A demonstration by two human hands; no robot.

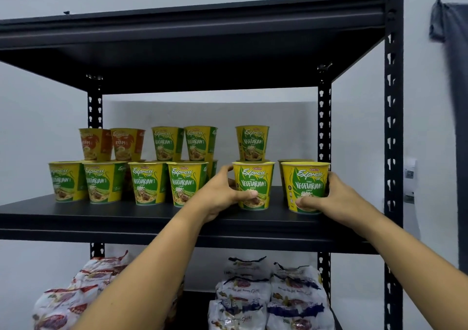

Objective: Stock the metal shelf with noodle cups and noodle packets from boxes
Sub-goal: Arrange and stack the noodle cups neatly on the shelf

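A black metal shelf point(76, 215) carries several yellow-green Vegetarian noodle cups, some stacked two high, and two orange Ayam cups point(111, 143) at the back left. My left hand point(222, 195) grips a Vegetarian cup point(254, 180) standing on the shelf board, thumb across its front. My right hand point(326, 198) grips another Vegetarian cup point(305, 180) at the shelf's right end, thumb low on its front. More cups stand behind both.
On the shelf below lie red-white noodle packets point(76, 296) at the left and blue-white packets point(273, 294) at the right. A black upright post point(393, 127) stands at the right. Grey cloth point(453, 51) hangs on the wall beyond it.
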